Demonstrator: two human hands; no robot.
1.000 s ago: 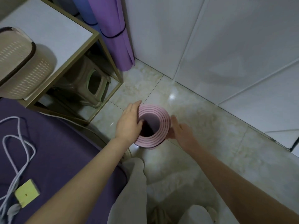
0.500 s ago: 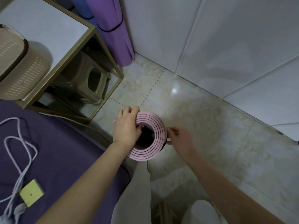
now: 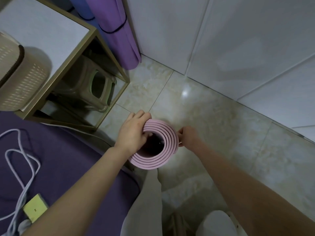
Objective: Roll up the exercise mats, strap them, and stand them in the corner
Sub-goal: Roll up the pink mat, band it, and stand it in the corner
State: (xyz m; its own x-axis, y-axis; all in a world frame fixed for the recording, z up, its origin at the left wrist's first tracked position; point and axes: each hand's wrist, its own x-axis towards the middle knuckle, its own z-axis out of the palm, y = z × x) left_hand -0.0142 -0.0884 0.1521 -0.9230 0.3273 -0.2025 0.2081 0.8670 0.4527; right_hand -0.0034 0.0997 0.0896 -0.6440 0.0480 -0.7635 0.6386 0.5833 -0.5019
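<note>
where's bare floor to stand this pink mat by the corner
Bare floor lies between the purple mat, the wall, the table frame and the pink mat; more runs right along the wall. Crowded: the stool is under the table, and the blue mat stands beside the purple one.

White panelled walls (image 3: 238,40) meet a pale marbled tile floor (image 3: 221,125), where a spot of light (image 3: 185,93) glints. A gold-framed table (image 3: 51,31) carries a woven basket (image 3: 22,79), with a plastic stool (image 3: 95,92) beneath, beside a purple-covered bed (image 3: 68,150).
</note>
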